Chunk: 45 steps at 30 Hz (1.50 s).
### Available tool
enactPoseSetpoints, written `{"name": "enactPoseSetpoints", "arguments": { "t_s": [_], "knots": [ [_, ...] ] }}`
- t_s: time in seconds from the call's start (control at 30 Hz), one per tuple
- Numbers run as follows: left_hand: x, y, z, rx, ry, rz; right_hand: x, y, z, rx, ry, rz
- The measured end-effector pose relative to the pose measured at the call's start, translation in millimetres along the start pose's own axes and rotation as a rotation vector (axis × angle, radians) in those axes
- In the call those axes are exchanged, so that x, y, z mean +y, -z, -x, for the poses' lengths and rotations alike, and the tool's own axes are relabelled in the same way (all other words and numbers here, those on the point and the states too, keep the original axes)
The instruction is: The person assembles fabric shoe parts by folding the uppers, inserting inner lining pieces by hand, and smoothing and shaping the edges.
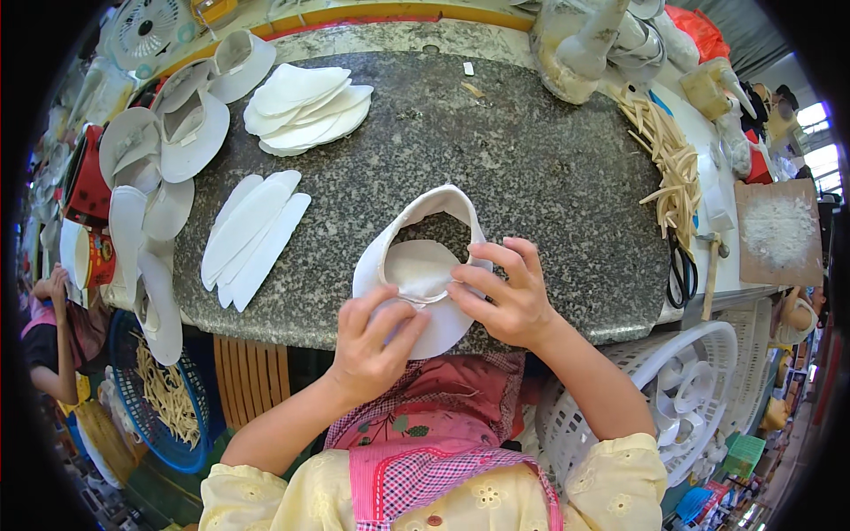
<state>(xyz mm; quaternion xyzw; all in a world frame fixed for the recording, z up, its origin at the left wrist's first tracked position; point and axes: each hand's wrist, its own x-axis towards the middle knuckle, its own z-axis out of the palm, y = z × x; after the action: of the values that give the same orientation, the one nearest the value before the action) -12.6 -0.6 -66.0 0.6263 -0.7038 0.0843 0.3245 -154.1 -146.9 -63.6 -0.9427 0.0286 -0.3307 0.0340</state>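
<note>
A white looped piece, with a thick rolled rim and a broad rounded flap, stands at the near edge of the stone worktop. It resembles a shoe upper or a visor; its exact kind is unclear. My left hand pinches its near rim from the left, fingers bent. On the opposite side my right hand grips the rim, with thumb and fingertips at the inner edge. A pale inner surface shows between the two hands. Left of it lie a fan of long white oval pieces and a stack of wider white pieces.
Similar white looped pieces cluster along the worktop's left side. At right are pale strips, black-handled scissors, a hammer and a powdered board. A white basket and a blue basket stand below the worktop. Another person sits far left.
</note>
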Motion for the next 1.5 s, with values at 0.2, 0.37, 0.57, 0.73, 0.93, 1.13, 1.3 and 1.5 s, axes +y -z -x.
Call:
{"name": "enactPoseSetpoints", "arguments": {
  "t_s": [0.2, 0.37, 0.57, 0.73, 0.93, 1.13, 1.3, 1.5],
  "knots": [
    [6.5, 5.6, -3.3, -0.158, -0.069, -0.088, 0.9, -0.3, 1.2, 0.017, 0.001, -0.022],
    [5.0, 3.8, -1.7, -0.073, -0.040, 0.051, 0.2, 1.5, 1.5, -0.014, -0.003, -0.015],
    [18.7, -9.2, -3.2, -0.079, 0.006, -0.180, 2.4, 4.3, 2.5, -0.052, 0.033, -0.021],
    [17.9, -9.7, -6.4, -0.159, -0.065, -0.215, 5.0, 8.3, 3.2, -0.042, 0.038, -0.040],
    [19.1, -10.6, -10.3, -0.169, 0.066, -0.110, 4.7, 25.7, -5.9, 0.243, -0.501, -0.440],
    [24.0, -12.7, -14.7, -0.116, 0.253, 0.039, 6.4, 9.5, -4.2, 0.075, -0.625, -0.336],
    [22.1, -14.2, -10.3, -0.124, 0.029, -0.155, 10.8, 0.5, -9.8, 0.037, -0.493, -0.185],
    [20.5, -14.3, -5.7, -0.109, 0.055, -0.154, -0.5, 0.0, -6.8, 0.066, -0.576, -0.296]
  ]
}}
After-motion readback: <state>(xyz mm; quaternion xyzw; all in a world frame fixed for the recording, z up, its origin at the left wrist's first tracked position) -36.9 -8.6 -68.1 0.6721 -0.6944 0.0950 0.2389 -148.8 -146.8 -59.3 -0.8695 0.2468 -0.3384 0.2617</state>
